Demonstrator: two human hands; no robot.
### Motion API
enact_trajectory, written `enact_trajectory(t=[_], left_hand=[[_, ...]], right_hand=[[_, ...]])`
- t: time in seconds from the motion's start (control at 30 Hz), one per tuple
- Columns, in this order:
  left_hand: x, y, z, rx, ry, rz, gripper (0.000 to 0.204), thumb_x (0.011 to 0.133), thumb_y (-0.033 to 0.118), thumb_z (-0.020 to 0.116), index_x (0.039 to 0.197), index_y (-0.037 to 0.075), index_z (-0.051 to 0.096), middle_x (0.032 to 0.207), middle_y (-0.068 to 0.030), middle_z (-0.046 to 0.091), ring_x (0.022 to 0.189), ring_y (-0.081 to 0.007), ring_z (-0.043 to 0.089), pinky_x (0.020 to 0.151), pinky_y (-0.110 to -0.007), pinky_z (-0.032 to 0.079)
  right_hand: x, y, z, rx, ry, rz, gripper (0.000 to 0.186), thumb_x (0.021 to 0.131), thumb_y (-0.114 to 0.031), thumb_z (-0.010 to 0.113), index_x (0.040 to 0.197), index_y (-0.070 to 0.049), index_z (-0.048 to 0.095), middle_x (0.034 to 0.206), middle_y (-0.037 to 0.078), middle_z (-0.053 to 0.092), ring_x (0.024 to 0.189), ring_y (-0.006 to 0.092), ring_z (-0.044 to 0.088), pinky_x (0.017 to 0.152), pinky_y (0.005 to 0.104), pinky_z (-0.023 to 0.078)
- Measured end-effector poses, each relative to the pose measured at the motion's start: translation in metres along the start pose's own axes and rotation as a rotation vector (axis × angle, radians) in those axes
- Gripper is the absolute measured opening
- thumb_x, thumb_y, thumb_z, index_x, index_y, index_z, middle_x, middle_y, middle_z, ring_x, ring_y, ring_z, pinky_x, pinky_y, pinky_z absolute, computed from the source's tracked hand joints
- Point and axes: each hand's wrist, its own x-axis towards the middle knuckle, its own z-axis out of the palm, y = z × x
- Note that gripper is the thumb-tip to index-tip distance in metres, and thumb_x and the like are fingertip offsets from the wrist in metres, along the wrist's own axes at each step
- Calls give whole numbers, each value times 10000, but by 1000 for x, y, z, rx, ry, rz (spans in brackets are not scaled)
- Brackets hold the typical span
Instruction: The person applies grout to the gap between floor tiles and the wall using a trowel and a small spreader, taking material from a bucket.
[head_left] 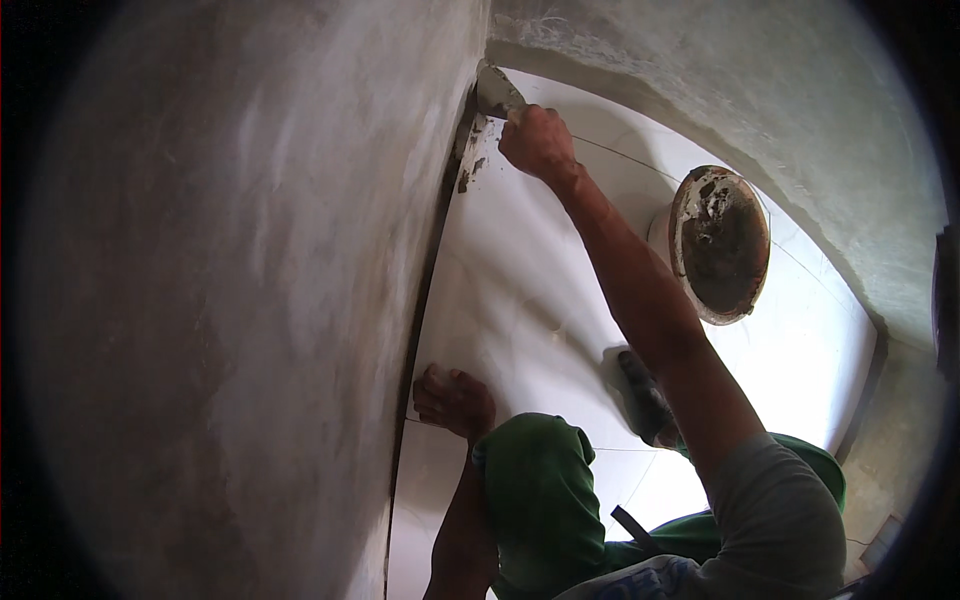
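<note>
My right hand (535, 140) is closed on the handle of a metal trowel (495, 92), whose blade is in the far corner, at the gap between the white floor tiles (520, 250) and the left wall. Smears of grey mortar (470, 160) lie on the tile along that edge, just below the blade. My left hand (452, 398) rests on the tile near the wall with its fingers apart and bent, holding nothing that shows, beside my green-trousered knee (530, 480).
A round bucket (725, 260) with mortar-crusted rim stands right of my right forearm. My dark-shod foot (645, 395) is on the tiles. Bare plastered walls (200, 300) rise close on the left, at the back (760, 90) and on the right (890, 420).
</note>
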Motion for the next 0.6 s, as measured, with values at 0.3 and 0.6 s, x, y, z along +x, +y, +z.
enact_trajectory(t=[0.3, 0.6], left_hand=[[0, -5, -5, -17, 36, -54, 375, 980, 325, 557, 1293, 121, 594, 1280, -145, 563, 1155, -374, 553, 958, -548, 437], [-3, 2, -3, -48, -61, -49, 425, 945, 303, 590, 1327, 118, 560, 1323, -142, 546, 1220, -372, 523, 1004, -555, 411]], right_hand=[[-51, -7, 5, 1, -44, -78, 242, 880, -211, 639, 924, 7, 734, 932, 321, 727, 904, 503, 718, 900, 550, 587], [14, 52, -36, 136, -3, -95, 343, 863, -232, 640, 896, 102, 710, 897, 331, 733, 904, 471, 751, 826, 518, 597]])
